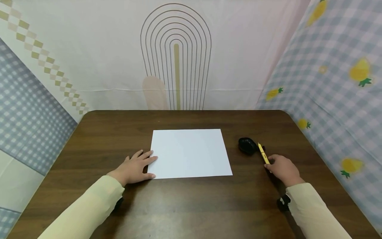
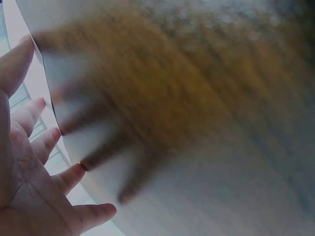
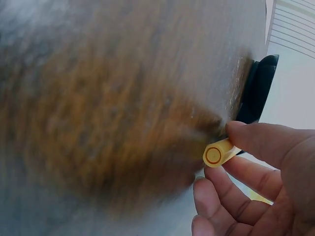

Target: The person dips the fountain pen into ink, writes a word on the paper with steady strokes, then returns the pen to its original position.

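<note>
A blank white sheet of paper lies flat on the brown wooden table. My left hand rests at its left edge, fingers spread, some fingertips over the paper. The left wrist view shows the same spread fingers against the glossy tabletop. On the right, my right hand pinches a slim yellow pen between thumb and fingers, its narrow tip pointing away from me. The pen's round end, with an orange ring, faces the right wrist camera. Just left of the pen sits a rounded black object.
A white patterned cloth hangs behind the table's far edge. Checked cloths hang at both sides, the right one printed with yellow fruit. Bare wood lies between the paper and the black object.
</note>
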Demonstrator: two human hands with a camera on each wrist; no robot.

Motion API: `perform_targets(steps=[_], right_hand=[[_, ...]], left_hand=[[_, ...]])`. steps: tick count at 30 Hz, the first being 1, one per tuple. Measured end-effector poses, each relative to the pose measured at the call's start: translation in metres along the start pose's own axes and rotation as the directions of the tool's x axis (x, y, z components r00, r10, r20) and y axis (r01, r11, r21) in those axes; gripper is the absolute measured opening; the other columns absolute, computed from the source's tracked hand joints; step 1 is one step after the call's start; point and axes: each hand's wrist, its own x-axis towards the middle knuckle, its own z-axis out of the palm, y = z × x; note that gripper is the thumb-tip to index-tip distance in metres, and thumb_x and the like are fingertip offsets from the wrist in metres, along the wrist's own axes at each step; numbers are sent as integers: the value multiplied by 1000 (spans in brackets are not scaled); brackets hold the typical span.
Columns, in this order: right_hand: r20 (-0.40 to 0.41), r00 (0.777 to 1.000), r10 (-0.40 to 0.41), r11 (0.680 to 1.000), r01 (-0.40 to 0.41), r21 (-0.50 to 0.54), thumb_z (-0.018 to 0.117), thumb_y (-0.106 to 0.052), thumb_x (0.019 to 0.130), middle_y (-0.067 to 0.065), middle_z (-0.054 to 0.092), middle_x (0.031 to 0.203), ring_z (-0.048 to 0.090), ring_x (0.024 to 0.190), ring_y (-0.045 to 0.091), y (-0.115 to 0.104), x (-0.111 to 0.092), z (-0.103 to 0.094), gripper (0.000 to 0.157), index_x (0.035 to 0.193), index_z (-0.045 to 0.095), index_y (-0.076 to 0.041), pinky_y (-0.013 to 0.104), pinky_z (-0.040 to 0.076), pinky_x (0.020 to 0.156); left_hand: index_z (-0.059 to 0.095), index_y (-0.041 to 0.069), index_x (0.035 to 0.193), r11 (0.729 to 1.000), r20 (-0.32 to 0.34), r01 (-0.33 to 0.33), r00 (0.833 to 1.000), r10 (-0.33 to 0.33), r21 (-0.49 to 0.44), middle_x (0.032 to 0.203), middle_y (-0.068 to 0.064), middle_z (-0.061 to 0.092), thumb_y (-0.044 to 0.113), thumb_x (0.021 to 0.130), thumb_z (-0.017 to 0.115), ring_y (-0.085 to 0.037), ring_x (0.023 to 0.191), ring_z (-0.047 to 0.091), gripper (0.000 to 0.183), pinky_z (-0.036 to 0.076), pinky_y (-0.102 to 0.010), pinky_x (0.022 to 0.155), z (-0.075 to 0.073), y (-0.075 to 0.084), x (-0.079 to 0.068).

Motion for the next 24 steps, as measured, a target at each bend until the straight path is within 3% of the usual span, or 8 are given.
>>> perform_targets(steps=[13, 24], right_hand=[[9, 1000, 25, 999, -25, 22, 61, -18, 94, 10, 60, 80, 51, 65, 21, -3, -1, 2, 40, 121, 55, 11, 32, 41, 54], [-37, 999, 10, 1000, -9, 15, 59, -17, 94, 28, 62, 110, 58, 82, 32, -3, -2, 0, 39, 122, 57, 10, 45, 47, 68]], left_hand=[[41, 19, 149, 1000, 8, -5, 1000, 5, -4, 157, -10, 29, 49, 88, 65, -45, 142, 20, 71, 22, -77, 98, 1, 0, -1], [41, 19, 149, 1000, 11, 2, 1000, -2, -2, 157, -10, 29, 49, 88, 65, -45, 142, 20, 72, 22, -77, 98, 1, -1, -1]])
